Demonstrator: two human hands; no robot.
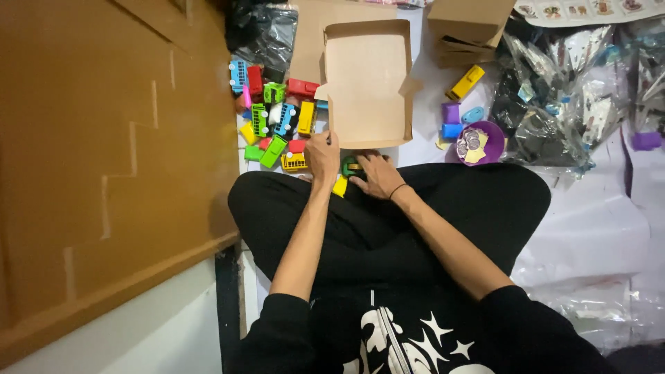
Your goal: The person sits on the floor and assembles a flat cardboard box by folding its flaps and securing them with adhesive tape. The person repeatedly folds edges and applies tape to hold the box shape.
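Your left hand [323, 158] pinches the near edge of the open box [366, 83], thumb on top, fingers narrow around the cardboard. Your right hand [376, 174] lies just beside it at three o'clock, curled over a green toy [350, 166] that sits against your knee; whether the fingers actually grip it, you cannot tell. A yellow toy [340, 185] peeks out at six o'clock from the green one, touching your black trousers [388, 215]. The box stands empty at twelve o'clock from both hands, its lid flap raised at the far side. At ten o'clock from your left hand a heap of toy buses [277, 118] in red, green, yellow and blue lies beside the box. At two o'clock from your right hand sits a purple bowl [490, 131] with small round pieces, and beyond it a yellow bus [465, 82] near stacked cartons [467, 28]. Crumpled clear bags [568, 90] fill the three o'clock side, and a brown board [104, 152] leans at nine o'clock.
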